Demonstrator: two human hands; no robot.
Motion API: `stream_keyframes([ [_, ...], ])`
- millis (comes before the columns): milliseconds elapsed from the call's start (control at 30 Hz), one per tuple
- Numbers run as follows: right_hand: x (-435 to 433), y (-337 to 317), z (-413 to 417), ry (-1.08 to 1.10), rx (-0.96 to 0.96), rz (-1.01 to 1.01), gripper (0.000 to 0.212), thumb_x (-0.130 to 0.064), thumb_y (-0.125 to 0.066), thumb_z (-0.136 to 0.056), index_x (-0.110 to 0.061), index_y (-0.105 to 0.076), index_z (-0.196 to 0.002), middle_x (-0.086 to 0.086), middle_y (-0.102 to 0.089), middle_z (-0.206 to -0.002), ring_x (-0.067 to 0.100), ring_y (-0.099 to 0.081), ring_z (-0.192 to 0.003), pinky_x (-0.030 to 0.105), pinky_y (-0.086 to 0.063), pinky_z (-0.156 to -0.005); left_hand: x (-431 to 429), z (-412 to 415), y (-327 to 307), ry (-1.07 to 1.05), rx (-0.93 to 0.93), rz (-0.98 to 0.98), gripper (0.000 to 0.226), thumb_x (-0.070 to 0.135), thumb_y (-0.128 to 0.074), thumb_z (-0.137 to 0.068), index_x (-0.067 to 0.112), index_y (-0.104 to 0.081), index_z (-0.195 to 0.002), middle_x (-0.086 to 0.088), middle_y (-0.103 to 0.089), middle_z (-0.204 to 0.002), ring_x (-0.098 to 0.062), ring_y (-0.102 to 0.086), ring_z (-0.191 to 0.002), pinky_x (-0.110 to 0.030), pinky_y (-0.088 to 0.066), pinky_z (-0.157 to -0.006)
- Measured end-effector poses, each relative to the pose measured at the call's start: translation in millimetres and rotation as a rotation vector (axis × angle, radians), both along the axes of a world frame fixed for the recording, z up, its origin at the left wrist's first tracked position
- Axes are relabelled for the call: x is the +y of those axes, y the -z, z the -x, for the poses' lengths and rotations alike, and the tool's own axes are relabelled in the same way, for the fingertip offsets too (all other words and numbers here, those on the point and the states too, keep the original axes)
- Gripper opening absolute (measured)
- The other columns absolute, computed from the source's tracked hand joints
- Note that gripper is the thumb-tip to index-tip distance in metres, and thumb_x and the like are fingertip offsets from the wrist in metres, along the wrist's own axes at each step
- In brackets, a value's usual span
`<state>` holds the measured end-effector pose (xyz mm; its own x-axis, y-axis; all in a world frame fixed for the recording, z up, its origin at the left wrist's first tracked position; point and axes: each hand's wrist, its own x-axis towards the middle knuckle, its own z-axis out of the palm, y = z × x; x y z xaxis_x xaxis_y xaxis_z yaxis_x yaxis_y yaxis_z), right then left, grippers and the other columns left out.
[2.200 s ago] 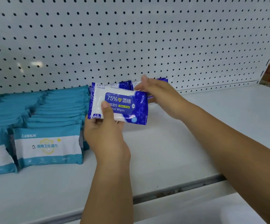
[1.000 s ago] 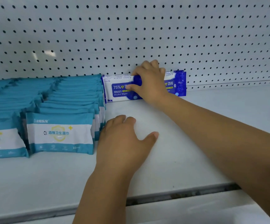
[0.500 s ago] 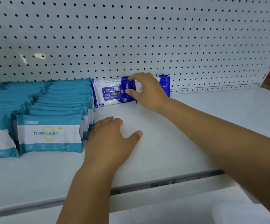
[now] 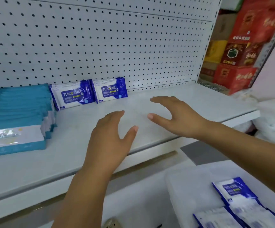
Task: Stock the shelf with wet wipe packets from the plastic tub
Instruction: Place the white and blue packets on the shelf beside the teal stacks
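Observation:
Two blue-and-white wet wipe packets stand side by side against the pegboard at the back of the white shelf point(image 4: 191, 102): the left packet point(image 4: 73, 94) and the right packet point(image 4: 110, 90). My left hand point(image 4: 110, 137) hovers over the shelf's middle with fingers straight, holding nothing. To its right, my right hand point(image 4: 176, 117) is open too, fingers spread and apart from the packets. At the bottom right, the clear plastic tub point(image 4: 183, 186) holds more blue packets point(image 4: 237, 198).
Rows of teal wipe packets point(image 4: 18, 112) fill the shelf's left side. Red and yellow boxes point(image 4: 242, 46) are stacked past the shelf's right end. White bags point(image 4: 273, 122) sit to the right, below the shelf edge.
My right hand has let go of the blue packets and drawn back from the pegboard. The packets now stand alone. The view has swung right and down, revealing the tub.

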<state>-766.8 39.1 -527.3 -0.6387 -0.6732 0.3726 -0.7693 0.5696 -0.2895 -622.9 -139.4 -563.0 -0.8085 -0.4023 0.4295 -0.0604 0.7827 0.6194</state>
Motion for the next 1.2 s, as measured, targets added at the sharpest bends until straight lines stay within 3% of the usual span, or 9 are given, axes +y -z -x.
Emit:
stream_keyframes([
  [167, 92.2, 12.9, -27.1, 0.202, -0.023, 0.038, 0.064, -0.062, -0.055, -0.089, -0.027, -0.050, -0.143, -0.012, -0.052, -0.145, 0.006, -0.042, -0.134, 0.016, -0.029, -0.104, 75.4, 4.9, 12.7, 0.235, 0.072, -0.046, 0.058, 0.049, -0.061, -0.094, 0.032, -0.046, -0.147, 0.012, -0.046, -0.151, -0.007, -0.039, -0.138, -0.018, -0.026, -0.106],
  [333, 176.5, 41.2, -58.0, 0.430, -0.113, 0.089, 0.058, -0.056, -0.059, -0.091, -0.025, -0.054, -0.140, -0.010, -0.055, -0.140, 0.008, -0.047, -0.130, 0.019, -0.034, -0.103, 133.0, 13.7, 33.9, 0.474, 0.022, 0.049, 0.054, 0.046, -0.063, -0.094, 0.025, -0.052, -0.142, 0.009, -0.055, -0.140, -0.006, -0.042, -0.126, -0.020, -0.033, -0.097],
  [467, 226.1, 81.0, -77.9, 0.549, -0.256, 0.024, 0.055, -0.058, -0.059, -0.091, -0.030, -0.055, -0.137, -0.021, -0.050, -0.127, 0.001, -0.046, -0.118, 0.019, -0.036, -0.098, 156.9, 24.3, 66.3, 0.606, -0.127, 0.111, 0.057, 0.050, -0.058, -0.096, 0.024, -0.049, -0.145, 0.007, -0.052, -0.145, -0.012, -0.046, -0.132, -0.032, -0.040, -0.108],
  [600, 245.7, 134.9, -91.9, 0.553, -0.465, -0.133, 0.049, -0.065, -0.059, -0.087, -0.034, -0.064, -0.125, -0.018, -0.061, -0.127, 0.002, -0.054, -0.112, 0.024, -0.043, -0.099, 161.5, 38.2, 102.1, 0.610, -0.305, 0.181, 0.063, 0.055, -0.053, -0.096, 0.025, -0.043, -0.150, 0.003, -0.048, -0.151, -0.016, -0.043, -0.138, -0.039, -0.037, -0.115],
  [700, 238.7, 175.4, -104.2, 0.433, -0.656, -0.288, 0.049, -0.065, -0.062, -0.086, -0.037, -0.062, -0.126, -0.018, -0.058, -0.129, 0.002, -0.053, -0.111, 0.022, -0.041, -0.098, 156.5, 46.0, 128.1, 0.569, -0.448, 0.278, 0.074, 0.061, -0.048, -0.096, 0.029, -0.026, -0.158, 0.000, -0.033, -0.162, -0.021, -0.032, -0.148, -0.048, -0.031, -0.119],
  [867, 223.4, 218.4, -90.9, 0.396, -0.767, -0.391, 0.073, -0.069, -0.066, -0.081, -0.036, -0.046, -0.144, -0.013, -0.045, -0.151, 0.012, -0.041, -0.138, 0.029, -0.032, -0.113, 144.5, 48.1, 153.2, 0.472, -0.697, 0.373, 0.088, 0.066, -0.043, -0.096, 0.015, -0.011, -0.160, -0.009, -0.003, -0.169, -0.025, -0.002, -0.156, -0.052, -0.007, -0.126],
  [967, 221.3, 238.4, -77.6, 0.389, -0.790, -0.470, 0.088, -0.068, -0.073, -0.075, -0.036, -0.038, -0.150, -0.010, -0.043, -0.153, 0.014, -0.040, -0.140, 0.034, -0.034, -0.114, 143.5, 47.6, 155.2, 0.461, -0.774, 0.412, 0.088, 0.062, -0.044, -0.098, 0.010, -0.010, -0.160, -0.009, 0.004, -0.169, -0.024, 0.004, -0.156, -0.051, -0.005, -0.126],
  [1067, 221.5, 249.9, -67.3, 0.443, -0.724, -0.413, 0.074, -0.058, -0.077, -0.077, -0.033, -0.051, -0.141, -0.004, -0.058, -0.136, 0.018, -0.053, -0.125, 0.031, -0.043, -0.100, 142.4, 50.6, 153.5, 0.462, -0.772, 0.410, 0.084, 0.058, -0.043, -0.100, 0.009, -0.009, -0.160, -0.008, 0.003, -0.169, -0.022, 0.004, -0.156, -0.049, -0.005, -0.126],
  [1200, 218.5, 246.9, -63.3, 0.403, -0.658, -0.450, 0.043, -0.053, -0.066, -0.089, -0.029, -0.068, -0.124, 0.001, -0.067, -0.121, 0.019, -0.059, -0.110, 0.034, -0.047, -0.096, 139.6, 52.8, 155.4, 0.477, -0.780, 0.409, 0.080, 0.057, -0.040, -0.101, 0.012, -0.010, -0.160, -0.006, 0.003, -0.170, -0.021, 0.005, -0.156, -0.050, -0.005, -0.126],
])
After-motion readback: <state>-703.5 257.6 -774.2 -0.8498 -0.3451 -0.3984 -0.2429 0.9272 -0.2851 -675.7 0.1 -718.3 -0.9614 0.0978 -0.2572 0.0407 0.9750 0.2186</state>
